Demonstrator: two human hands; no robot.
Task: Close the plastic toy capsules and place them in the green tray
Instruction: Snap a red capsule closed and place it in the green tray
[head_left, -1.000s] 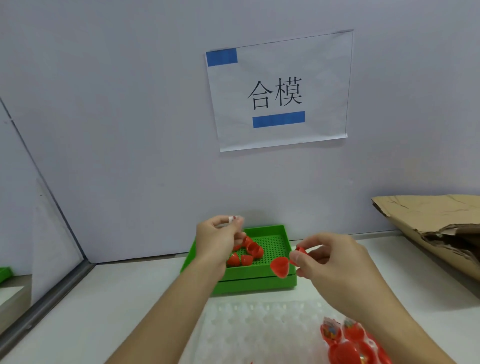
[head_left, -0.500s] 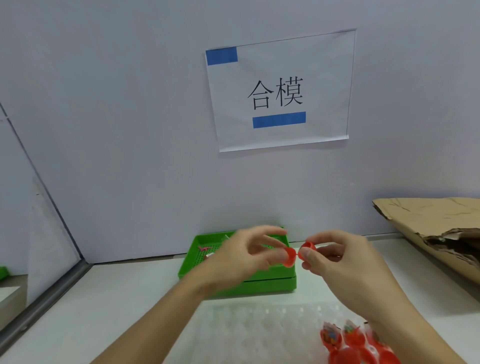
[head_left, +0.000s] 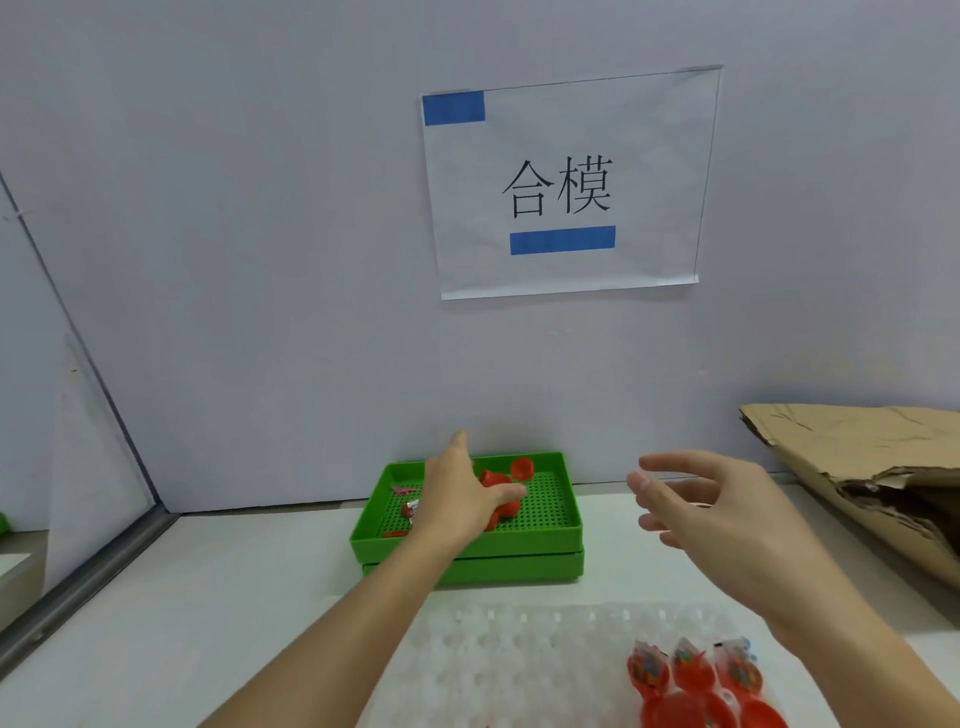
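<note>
A green tray (head_left: 570, 501) sits stacked on a second green tray against the back wall. It holds several red capsules (head_left: 521, 467) plus small loose toy pieces (head_left: 410, 508). My left hand (head_left: 457, 499) reaches into the tray with its thumb raised. Its fingers lie on a closed red capsule (head_left: 509, 506) on the tray floor. My right hand (head_left: 719, 512) hovers to the right of the tray, fingers loosely spread and holding nothing. Open red capsule halves with toys inside (head_left: 691, 675) stand in a clear blister tray (head_left: 519, 654) at the near edge.
A torn cardboard box (head_left: 857, 457) lies at the right, close to my right hand. A paper sign (head_left: 566, 182) hangs on the wall. A metal-framed partition (head_left: 93, 561) bounds the white table on the left.
Both hands held the capsule together in front of the tray. My left hand has since carried it back into the tray, and my right hand has let go and opened.
</note>
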